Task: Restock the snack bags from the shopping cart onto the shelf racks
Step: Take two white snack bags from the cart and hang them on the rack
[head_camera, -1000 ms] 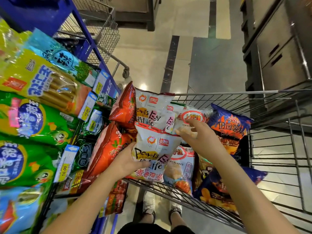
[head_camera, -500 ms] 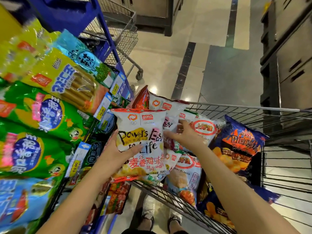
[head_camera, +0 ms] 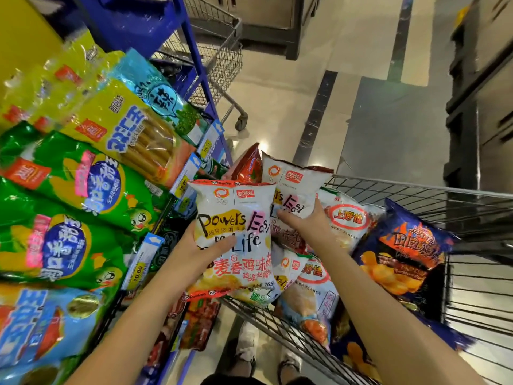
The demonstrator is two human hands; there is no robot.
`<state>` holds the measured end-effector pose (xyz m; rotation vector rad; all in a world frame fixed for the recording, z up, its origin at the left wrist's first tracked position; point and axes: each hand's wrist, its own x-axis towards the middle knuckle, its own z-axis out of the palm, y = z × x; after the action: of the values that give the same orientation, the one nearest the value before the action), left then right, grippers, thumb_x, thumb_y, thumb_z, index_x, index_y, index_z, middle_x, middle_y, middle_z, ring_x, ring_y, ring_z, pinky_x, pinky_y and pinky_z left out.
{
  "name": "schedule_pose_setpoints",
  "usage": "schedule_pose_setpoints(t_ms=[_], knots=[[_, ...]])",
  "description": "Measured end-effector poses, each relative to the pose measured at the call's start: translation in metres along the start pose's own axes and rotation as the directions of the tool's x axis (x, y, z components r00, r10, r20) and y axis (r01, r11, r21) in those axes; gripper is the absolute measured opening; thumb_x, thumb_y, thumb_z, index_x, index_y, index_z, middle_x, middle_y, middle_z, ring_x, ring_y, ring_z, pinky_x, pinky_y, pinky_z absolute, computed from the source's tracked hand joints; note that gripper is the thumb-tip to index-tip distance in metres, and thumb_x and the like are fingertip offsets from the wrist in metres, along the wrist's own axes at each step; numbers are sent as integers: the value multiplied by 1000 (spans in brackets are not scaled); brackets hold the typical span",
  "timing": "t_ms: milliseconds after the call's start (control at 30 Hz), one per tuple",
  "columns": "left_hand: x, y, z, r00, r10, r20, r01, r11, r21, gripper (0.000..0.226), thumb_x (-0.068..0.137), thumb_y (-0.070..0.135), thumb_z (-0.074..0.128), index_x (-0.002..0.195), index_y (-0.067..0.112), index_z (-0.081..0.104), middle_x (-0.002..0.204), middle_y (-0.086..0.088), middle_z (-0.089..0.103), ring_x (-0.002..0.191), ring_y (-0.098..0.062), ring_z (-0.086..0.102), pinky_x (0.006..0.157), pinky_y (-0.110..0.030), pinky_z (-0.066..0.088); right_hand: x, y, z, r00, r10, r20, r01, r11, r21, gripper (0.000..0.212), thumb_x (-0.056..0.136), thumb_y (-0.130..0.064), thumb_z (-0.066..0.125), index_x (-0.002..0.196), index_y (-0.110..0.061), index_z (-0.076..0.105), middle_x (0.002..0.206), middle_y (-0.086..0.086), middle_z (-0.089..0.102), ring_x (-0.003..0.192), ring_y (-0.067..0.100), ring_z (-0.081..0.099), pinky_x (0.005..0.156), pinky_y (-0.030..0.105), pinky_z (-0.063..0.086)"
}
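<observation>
Upright white bag (head_camera: 236, 240), "Powers Easy Life", held over near-left corner of cart (head_camera: 416, 187); twin bag (head_camera: 297, 187) just behind; blue chip bag (head_camera: 408, 254) & shrimp-flake bags (head_camera: 349, 220) lie inside.

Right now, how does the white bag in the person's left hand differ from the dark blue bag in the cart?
The white bag has black lettering; the blue bag has orange print. The white bag is gripped by the left hand and held upright over the cart rim; the blue bag rests in the cart with no hand on it. Both are sealed, puffy snack bags.
</observation>
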<state>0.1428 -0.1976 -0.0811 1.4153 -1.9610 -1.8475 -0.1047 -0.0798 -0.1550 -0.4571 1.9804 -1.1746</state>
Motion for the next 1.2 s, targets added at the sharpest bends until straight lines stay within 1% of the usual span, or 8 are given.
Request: schedule_pose_setpoints(t_ms=[100,200,300,467,600,700,900,1200], knots=[[3,6,0,1000,-3,10,3,999,-51,95,61,80,82,144,55,44,137,27,62,131,-7,57,116,-50,40,-11,4,-18,1000,3,-13,-3,1000,20,77,68,-54,92,130,-32,52,114,-14,70,104,9,68,95,39,58],[6,18,3,1000,-6,20,8,995,-96,81,65,70,85,136,56,48,129,28,65,125,-2,58,113,-43,41,-28,3,-46,999,-32,0,32,999,30,68,71,-51,91,127,-42,53,114,-14,73,103,6,71,87,27,59],[8,32,8,999,15,49,-10,995,-100,58,76,53,82,126,54,53,115,35,69,113,8,60,106,-36,43,-52,-5,-73,998,-61,23,60,998,31,69,75,-55,89,134,-42,55,121,-14,74,111,7,71,100,41,56],[7,57,14,997,30,73,-24,996,-82,54,76,45,82,122,49,56,109,28,73,109,4,61,97,-33,45,-105,-29,-102,994,-112,5,111,986,123,44,92,-29,75,127,-44,54,116,-26,73,108,-3,69,86,12,54],[3,73,7,994,50,98,-48,999,-24,93,57,70,89,138,43,53,125,22,67,118,-7,61,98,-37,44,-136,-36,-116,995,-79,-54,87,982,165,52,84,-45,78,130,-46,53,119,-20,74,109,5,71,95,31,54],[1,81,-3,989,69,128,-67,997,-26,113,45,78,87,145,43,48,133,19,65,123,-10,59,104,-42,45,-154,-46,-118,993,-75,-90,90,980,176,51,88,-38,75,133,-36,53,112,-15,77,100,9,75,80,22,59],[-14,86,-15,974,163,157,-150,984,-94,66,72,51,87,132,42,59,117,23,74,111,1,66,99,-33,49,-166,-61,-118,996,-67,-64,76,984,160,52,88,-40,73,135,-30,54,114,-4,78,98,20,77,88,43,61],[-82,62,-29,979,188,-76,-201,955,-217,64,75,52,86,132,41,58,120,22,73,108,5,68,101,-30,48,-149,-83,-108,972,-187,144,183,982,41,43,92,-50,71,130,-39,57,118,-8,76,104,17,75,100,52,55]])
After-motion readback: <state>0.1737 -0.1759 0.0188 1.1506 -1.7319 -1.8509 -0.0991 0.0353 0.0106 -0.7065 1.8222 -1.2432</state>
